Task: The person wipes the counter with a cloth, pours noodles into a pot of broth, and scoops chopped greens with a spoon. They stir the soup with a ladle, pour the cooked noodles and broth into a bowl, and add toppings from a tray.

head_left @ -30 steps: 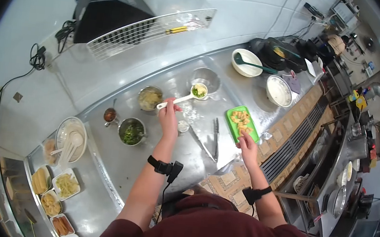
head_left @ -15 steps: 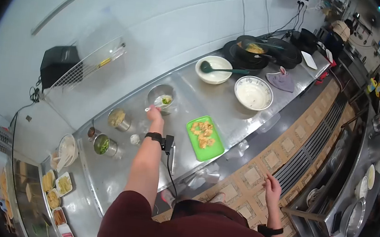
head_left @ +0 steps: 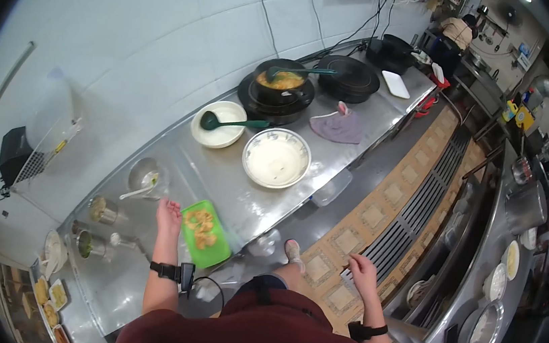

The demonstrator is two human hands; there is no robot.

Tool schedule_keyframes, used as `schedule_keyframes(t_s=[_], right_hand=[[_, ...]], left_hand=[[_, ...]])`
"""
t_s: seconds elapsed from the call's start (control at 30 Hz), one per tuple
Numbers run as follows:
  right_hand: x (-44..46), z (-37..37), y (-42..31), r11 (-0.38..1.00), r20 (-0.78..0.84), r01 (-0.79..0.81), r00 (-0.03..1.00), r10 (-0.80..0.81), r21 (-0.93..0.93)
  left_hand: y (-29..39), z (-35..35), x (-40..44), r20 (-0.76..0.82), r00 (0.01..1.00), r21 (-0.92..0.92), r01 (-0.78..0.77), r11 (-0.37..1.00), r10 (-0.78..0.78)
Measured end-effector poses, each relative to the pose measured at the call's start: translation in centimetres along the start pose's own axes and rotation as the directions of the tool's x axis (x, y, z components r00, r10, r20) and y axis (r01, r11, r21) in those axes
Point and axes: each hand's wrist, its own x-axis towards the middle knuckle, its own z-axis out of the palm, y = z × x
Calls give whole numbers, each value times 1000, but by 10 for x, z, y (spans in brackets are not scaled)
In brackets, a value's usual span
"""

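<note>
A: Two bare hands in view! Start with the left hand (head_left: pixel 169 216): what has it got?

B: Nothing to be seen in it! The fingers are loosely curled, clear of one another's grip, just beside one bright green rectangular tray (head_left: pixel 214 257) near the edge of the shiny steel counter (head_left: pixel 203 171). Golden-orange food pieces (head_left: pixel 201 224) cluster on that tray, too overlapped to count.

A: And the right hand (head_left: pixel 364 274)?

B: Out over the floor, well apart from the tray, fingers bent in towards the thumb; whether anything small is pinched there, one cannot tell.

A: The long-handled white spoon (head_left: pixel 135 192)?

B: Just one, resting in a single round silver metal bowl (head_left: pixel 141 171) beyond the left hand.

A: Further out?

B: Two small silver metal pots (head_left: pixel 109 215) to one side; to the other, two round white bowls (head_left: pixel 276 155), one with a patterned rim, one with a dark green ladle (head_left: pixel 239 124) across it.

A: Beyond those?

B: One round black pan (head_left: pixel 273 94) of yellowish food, one crumpled purple cloth (head_left: pixel 337 126), and one person (head_left: pixel 456 33) far off!
</note>
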Motion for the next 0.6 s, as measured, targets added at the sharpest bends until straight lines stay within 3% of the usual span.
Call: schedule_keyframes(t_s=[0.07, 0.27, 0.43, 0.6], right_hand=[[46, -15, -20, 968, 92, 168, 984, -153, -185], [193, -49, -75, 888, 328, 326, 919, -217, -324], [307, -61, -89, 856, 383, 435, 868, -316, -280], [432, -39, -114, 619, 381, 758, 644, -663, -204]], left_hand=[[-31, 44, -16, 78, 994, -24, 80, 996, -78], [-105, 199, 3, 401, 904, -25, 174, 984, -150], [-143, 320, -16, 442, 840, 23, 341, 940, -316], [-151, 408, 8, 359, 852, -71, 432, 899, -381]])
